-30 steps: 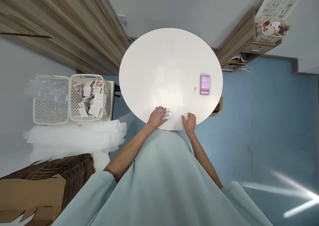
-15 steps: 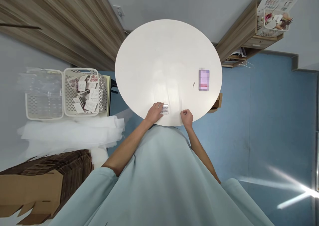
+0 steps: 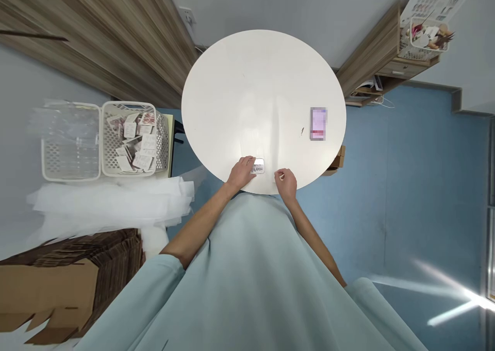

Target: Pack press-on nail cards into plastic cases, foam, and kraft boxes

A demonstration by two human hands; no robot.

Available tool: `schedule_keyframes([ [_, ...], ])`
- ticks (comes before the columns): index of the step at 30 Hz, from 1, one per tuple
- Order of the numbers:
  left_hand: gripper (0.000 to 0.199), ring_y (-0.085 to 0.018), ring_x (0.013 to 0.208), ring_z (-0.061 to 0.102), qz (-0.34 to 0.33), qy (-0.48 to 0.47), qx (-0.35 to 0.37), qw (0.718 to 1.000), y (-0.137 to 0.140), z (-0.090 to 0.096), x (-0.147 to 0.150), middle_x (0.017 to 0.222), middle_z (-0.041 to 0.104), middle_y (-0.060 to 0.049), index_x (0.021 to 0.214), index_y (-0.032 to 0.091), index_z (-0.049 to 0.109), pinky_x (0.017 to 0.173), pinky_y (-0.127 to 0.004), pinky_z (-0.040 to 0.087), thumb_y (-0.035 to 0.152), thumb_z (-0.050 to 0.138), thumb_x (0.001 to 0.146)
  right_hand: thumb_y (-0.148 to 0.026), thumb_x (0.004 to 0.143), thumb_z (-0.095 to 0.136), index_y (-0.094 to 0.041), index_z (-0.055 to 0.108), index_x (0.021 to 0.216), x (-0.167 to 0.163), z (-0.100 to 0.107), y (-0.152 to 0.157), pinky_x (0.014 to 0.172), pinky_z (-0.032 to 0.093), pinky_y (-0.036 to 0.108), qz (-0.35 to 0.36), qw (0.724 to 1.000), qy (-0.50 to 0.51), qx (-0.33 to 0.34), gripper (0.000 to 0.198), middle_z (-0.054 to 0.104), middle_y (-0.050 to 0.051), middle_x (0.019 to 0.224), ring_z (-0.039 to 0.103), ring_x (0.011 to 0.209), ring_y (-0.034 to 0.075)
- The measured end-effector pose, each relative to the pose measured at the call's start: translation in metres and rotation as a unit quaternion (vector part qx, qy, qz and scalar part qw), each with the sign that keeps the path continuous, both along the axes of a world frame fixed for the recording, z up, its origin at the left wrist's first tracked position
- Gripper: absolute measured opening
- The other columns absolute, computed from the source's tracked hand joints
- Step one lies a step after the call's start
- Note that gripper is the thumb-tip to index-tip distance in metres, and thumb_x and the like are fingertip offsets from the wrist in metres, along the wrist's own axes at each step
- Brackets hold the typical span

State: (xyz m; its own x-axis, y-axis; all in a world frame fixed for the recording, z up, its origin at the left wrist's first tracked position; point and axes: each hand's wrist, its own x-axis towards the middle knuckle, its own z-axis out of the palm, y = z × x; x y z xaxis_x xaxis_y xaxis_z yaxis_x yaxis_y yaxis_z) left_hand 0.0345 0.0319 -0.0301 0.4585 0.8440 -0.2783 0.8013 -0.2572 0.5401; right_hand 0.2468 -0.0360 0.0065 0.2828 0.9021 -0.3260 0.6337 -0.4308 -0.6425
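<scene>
A small clear case (image 3: 258,166) with rows of shiny pieces inside lies near the close edge of the white oval table (image 3: 251,72). Its left end is gripped by my left hand (image 3: 241,171), thumb at the lower side and fingers over the top. To the right of the case, my right hand (image 3: 286,185) is closed in a pinch just above the tabletop. Whatever is between those fingertips is too small or too clear to make out. A faint narrow streak runs up the table from there; I cannot tell whether it is film or a reflection.
A phone-like pink-purple item (image 3: 318,123) lies on the right of the table, beside a small dark mark (image 3: 302,131). Left of the table stand a white basket of cards (image 3: 160,139), another basket with clear plastic (image 3: 71,178), white wrap (image 3: 112,206) and flattened cardboard (image 3: 46,294).
My right hand has shifted slightly left, closer to the case. The left hand keeps its grip on the case, whose glare now covers its upper part. The view has moved slightly.
</scene>
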Motion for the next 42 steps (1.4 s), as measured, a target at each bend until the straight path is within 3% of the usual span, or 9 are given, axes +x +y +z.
schedule_keyframes([
  [5, 0.065, -0.034, 0.143, 0.051, 0.044, -0.061, -0.025, 0.997, -0.004, 0.008, -0.008, 0.159, 0.053, -0.013, 0.153, 0.021, 0.051, 0.116, -0.048, 0.050, 0.024, 0.071, 0.091, -0.030, 0.107, 0.053, -0.024, 0.068, 0.101, -0.039, 0.010, 0.007, 0.078, 0.048, 0.032, 0.189, 0.981, -0.048, 0.011, 0.017, 0.072, 0.007, 0.106, 0.065, 0.104, 0.024],
  [10, 0.041, -0.027, 0.119, 0.070, 0.237, -0.101, -0.105, 0.961, -0.009, 0.021, -0.017, 0.136, 0.072, -0.010, 0.133, 0.022, 0.068, 0.105, -0.041, 0.055, 0.043, 0.043, 0.108, -0.026, 0.110, 0.051, -0.022, 0.068, 0.105, -0.065, 0.002, 0.020, 0.077, 0.048, 0.032, 0.318, 0.943, -0.087, -0.044, 0.018, 0.072, 0.008, 0.105, 0.064, 0.100, 0.024],
  [13, 0.038, -0.027, 0.107, 0.074, 0.285, -0.081, -0.169, 0.940, -0.007, 0.021, -0.017, 0.121, 0.079, -0.007, 0.116, 0.023, 0.075, 0.099, -0.038, 0.057, 0.054, 0.061, 0.100, -0.023, 0.110, 0.048, -0.021, 0.069, 0.104, -0.074, -0.007, 0.023, 0.079, 0.049, 0.033, 0.362, 0.924, -0.108, -0.057, 0.022, 0.072, 0.011, 0.106, 0.064, 0.101, 0.026],
  [17, 0.021, -0.026, 0.105, 0.076, 0.308, -0.046, -0.191, 0.931, -0.001, 0.013, -0.016, 0.113, 0.082, -0.006, 0.103, 0.023, 0.079, 0.096, -0.036, 0.057, 0.039, 0.069, 0.093, -0.022, 0.109, 0.051, -0.022, 0.071, 0.102, -0.081, -0.016, 0.021, 0.083, 0.051, 0.034, 0.388, 0.914, -0.104, -0.049, 0.021, 0.072, 0.013, 0.106, 0.063, 0.104, 0.027],
  [22, 0.019, -0.025, 0.103, 0.075, 0.316, -0.025, -0.196, 0.928, 0.002, 0.007, -0.018, 0.107, 0.082, -0.006, 0.099, 0.023, 0.079, 0.092, -0.034, 0.056, 0.036, 0.065, 0.095, -0.037, 0.109, 0.057, -0.024, 0.073, 0.102, -0.074, -0.017, 0.020, 0.082, 0.051, 0.032, 0.341, 0.936, -0.058, -0.062, 0.021, 0.073, 0.009, 0.106, 0.064, 0.106, 0.026],
  [27, 0.019, -0.026, 0.104, 0.074, 0.298, -0.022, -0.188, 0.936, 0.003, 0.007, -0.019, 0.108, 0.082, -0.006, 0.100, 0.022, 0.077, 0.091, -0.034, 0.055, 0.035, 0.064, 0.095, -0.038, 0.108, 0.056, -0.024, 0.072, 0.107, -0.050, -0.014, 0.024, 0.080, 0.050, 0.032, 0.177, 0.980, -0.032, -0.082, 0.021, 0.075, 0.006, 0.105, 0.068, 0.098, 0.023],
  [30, 0.020, -0.026, 0.105, 0.073, 0.297, -0.013, -0.186, 0.937, 0.002, 0.007, -0.018, 0.110, 0.082, -0.007, 0.102, 0.022, 0.076, 0.090, -0.034, 0.055, 0.035, 0.063, 0.095, -0.043, 0.105, 0.061, -0.022, 0.070, 0.115, -0.040, -0.016, 0.029, 0.082, 0.051, 0.034, 0.096, 0.990, -0.027, -0.104, 0.026, 0.076, 0.008, 0.113, 0.069, 0.101, 0.024],
  [38, 0.018, -0.028, 0.098, 0.073, 0.288, 0.041, -0.171, 0.941, -0.001, 0.002, -0.015, 0.100, 0.080, -0.007, 0.098, 0.024, 0.072, 0.089, -0.038, 0.056, 0.034, 0.057, 0.098, -0.046, 0.098, 0.067, -0.022, 0.071, 0.097, -0.049, -0.030, 0.042, 0.079, 0.053, 0.032, 0.045, 0.989, 0.041, -0.135, 0.024, 0.078, 0.006, 0.099, 0.072, 0.093, 0.023],
  [42, 0.028, -0.032, 0.114, 0.069, 0.264, 0.055, -0.114, 0.956, -0.006, 0.011, -0.014, 0.124, 0.071, -0.014, 0.124, 0.021, 0.067, 0.096, -0.044, 0.057, 0.027, 0.053, 0.101, -0.048, 0.094, 0.069, -0.023, 0.069, 0.091, -0.050, -0.032, 0.043, 0.077, 0.053, 0.031, 0.028, 0.988, 0.063, -0.137, 0.025, 0.078, 0.005, 0.098, 0.071, 0.090, 0.022],
])
